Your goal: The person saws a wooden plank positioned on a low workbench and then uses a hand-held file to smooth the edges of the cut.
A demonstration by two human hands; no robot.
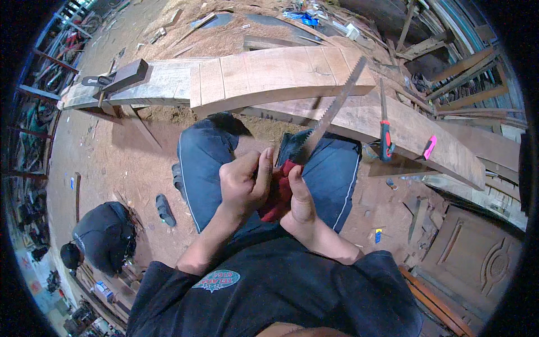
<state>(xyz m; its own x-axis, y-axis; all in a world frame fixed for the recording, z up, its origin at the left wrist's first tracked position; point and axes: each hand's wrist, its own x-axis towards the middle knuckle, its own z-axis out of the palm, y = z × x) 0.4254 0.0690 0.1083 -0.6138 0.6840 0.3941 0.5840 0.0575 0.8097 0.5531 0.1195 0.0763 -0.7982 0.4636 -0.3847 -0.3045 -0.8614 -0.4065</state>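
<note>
In front of my lap is a hand saw [331,115] with a toothed metal blade pointing up and to the right. Red cloth-like material [276,197] covers its handle area. My right hand [302,205] grips this red part, thumb lying along it near the blade's base. Right beside it, my left hand [245,178] is closed with the thumb up, against the red material; what its fingers hold is hidden. Beyond the blade, a curved, light wooden piece [269,73] with lines across it rests on a long wooden beam [401,126].
A hand plane [126,76] sits on the beam's left end. On its right lie a narrow saw with a red-black handle [386,140] and a pink marker-like object [430,147]. Another person [104,236] crouches at lower left, near a sandal [164,210]. A carved panel [474,258] lies lower right.
</note>
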